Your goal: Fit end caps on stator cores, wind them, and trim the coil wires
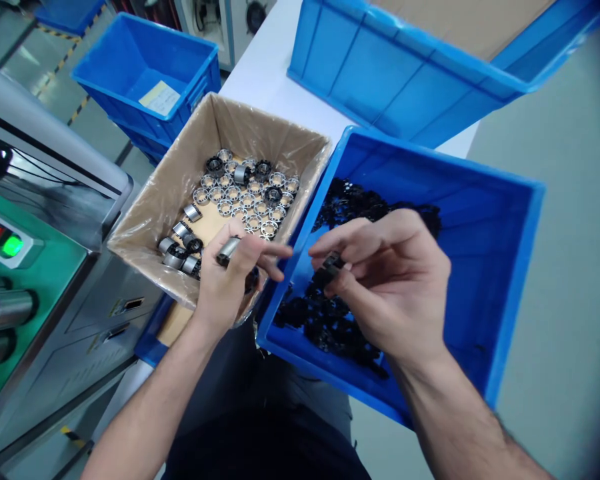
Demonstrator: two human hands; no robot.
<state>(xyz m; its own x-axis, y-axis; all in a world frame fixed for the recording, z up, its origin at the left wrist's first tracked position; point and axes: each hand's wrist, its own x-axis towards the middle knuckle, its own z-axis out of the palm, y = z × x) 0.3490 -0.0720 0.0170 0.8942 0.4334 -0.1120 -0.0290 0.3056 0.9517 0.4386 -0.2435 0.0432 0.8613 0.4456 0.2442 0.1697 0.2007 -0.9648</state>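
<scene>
My left hand (pixel 230 277) is closed around a small silver metal cylinder (pixel 229 249), held over the near corner of a cardboard box (pixel 145 213). The box is lined with plastic film and holds several silver ring-shaped parts (pixel 245 197) and cylinders (pixel 177 257). My right hand (pixel 390 280) pinches a small black plastic part (pixel 330 265) over a blue bin (pixel 510 267). That bin contains a heap of black plastic parts (pixel 330 320). The two hands are close together, fingertips nearly meeting.
A second blue bin (pixel 380 73) lies tilted on the white table (pixel 265 73) behind. Another blue crate (pixel 145 80) with a paper label stands at the far left. A green machine panel (pixel 10 253) with red and green lights is to my left.
</scene>
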